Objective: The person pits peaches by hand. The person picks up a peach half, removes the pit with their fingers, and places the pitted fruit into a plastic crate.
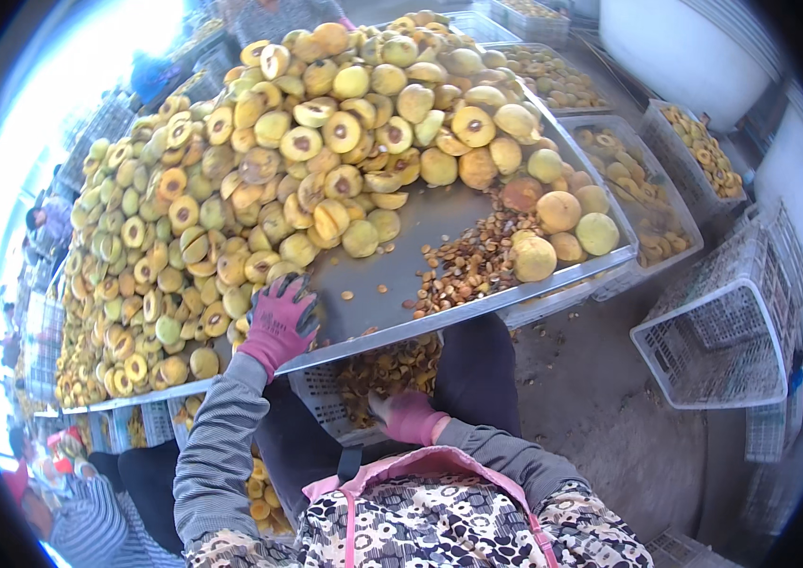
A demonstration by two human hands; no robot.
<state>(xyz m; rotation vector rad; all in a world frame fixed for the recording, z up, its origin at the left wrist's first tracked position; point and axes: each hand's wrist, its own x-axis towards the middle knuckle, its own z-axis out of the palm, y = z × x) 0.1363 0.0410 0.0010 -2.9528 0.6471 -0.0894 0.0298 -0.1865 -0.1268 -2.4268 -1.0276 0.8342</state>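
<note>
My left hand, in a pink glove with dark-coated fingers, reaches palm down over the metal tabletop. Its fingers are spread against the near side of a large heap of yellow stone fruit, which look like peaches. Many of these are cut in half, some with brown centres showing. Below the table's front edge, my right hand, also in a pink glove, hangs over a white plastic crate between my knees. Dark yellow-brown fruit pieces lie in this crate. Whether the right fingers hold anything is hidden.
Brown fruit stones lie piled at the table's right, beside several whole fruits. A raised metal rim edges the table. Fruit-filled crates stand beyond it, and a tipped crate is at right. Another person sits at left.
</note>
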